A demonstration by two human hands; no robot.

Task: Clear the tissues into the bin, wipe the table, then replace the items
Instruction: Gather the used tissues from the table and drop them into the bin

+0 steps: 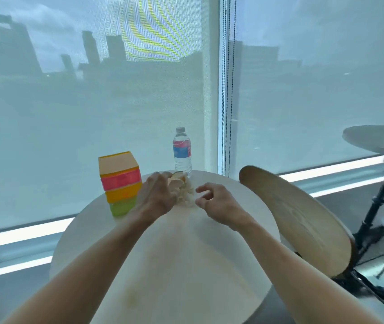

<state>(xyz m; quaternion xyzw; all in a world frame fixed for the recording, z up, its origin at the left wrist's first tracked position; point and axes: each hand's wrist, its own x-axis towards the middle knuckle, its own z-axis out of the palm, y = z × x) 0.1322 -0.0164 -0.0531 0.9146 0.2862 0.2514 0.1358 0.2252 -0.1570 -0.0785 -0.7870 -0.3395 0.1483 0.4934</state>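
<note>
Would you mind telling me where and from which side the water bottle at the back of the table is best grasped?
Grip the water bottle around its labelled middle, coming from its right with the right hand. It stands upright at the table's far edge; the left hand, tissues and stacked coloured boxes crowd its left and front.

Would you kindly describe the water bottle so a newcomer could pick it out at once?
Start at the round pale wooden table by the shaded window. At its far edge, just beyond the crumpled white tissues, stands a clear plastic water bottle. Its pink-and-blue label and grey cap set it apart from the stack of orange, pink and green boxes to its left.
</note>
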